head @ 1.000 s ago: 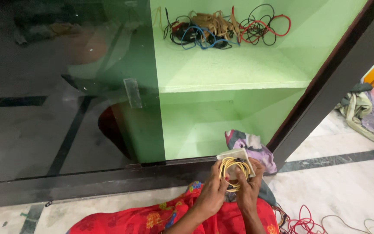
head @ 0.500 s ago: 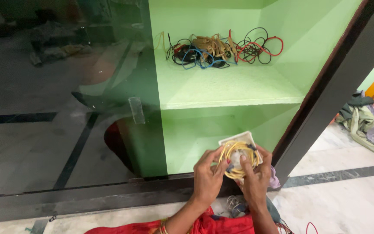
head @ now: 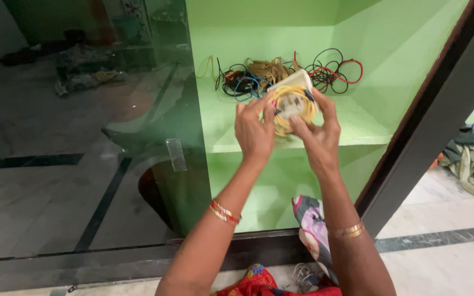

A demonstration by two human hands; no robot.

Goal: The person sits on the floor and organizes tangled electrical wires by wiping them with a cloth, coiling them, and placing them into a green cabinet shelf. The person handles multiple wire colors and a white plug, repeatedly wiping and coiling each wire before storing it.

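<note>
While both arms reach toward a green shelf [head: 303, 123], the left hand [head: 254, 130] and right hand [head: 316, 134] grip a white box [head: 291, 98] wrapped in yellow wire [head: 281, 125], near tangled cables [head: 259, 74].

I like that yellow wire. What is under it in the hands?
Under the yellow wire sits a white socket box, held by the left hand and right hand. Its underside is hidden by the fingers.

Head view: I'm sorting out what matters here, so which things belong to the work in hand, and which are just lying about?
In hand:
- white socket board wrapped in yellow wire
- left hand and right hand, both gripping it
- green shelf beneath it
- pile of coloured wires on that shelf

Lying about:
- patterned cloth
- heap of clothes on the floor
- glass door
</note>
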